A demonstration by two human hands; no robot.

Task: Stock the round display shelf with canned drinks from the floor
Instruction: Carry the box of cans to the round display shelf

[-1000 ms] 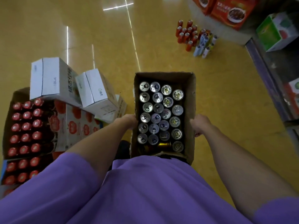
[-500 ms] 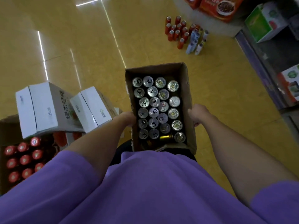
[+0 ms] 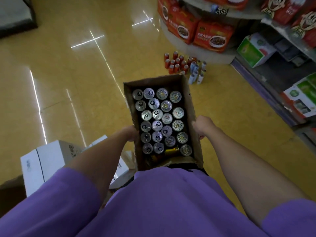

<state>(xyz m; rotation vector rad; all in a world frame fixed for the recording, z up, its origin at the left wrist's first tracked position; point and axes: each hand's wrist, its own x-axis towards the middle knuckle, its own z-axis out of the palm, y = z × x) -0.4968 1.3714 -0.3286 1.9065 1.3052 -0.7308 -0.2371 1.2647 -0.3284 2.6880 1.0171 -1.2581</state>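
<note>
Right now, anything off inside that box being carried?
Yes. In the open brown cardboard box, the silver-topped cans stand upright, but a gold can lies on its side at the near end. The left hand and right hand grip the box's side walls.

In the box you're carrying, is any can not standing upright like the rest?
Yes: the gold can at the near end of the cardboard box lies on its side, showing its gold wall, between upright silver-topped cans. Every other can shows only its round lid.
</note>
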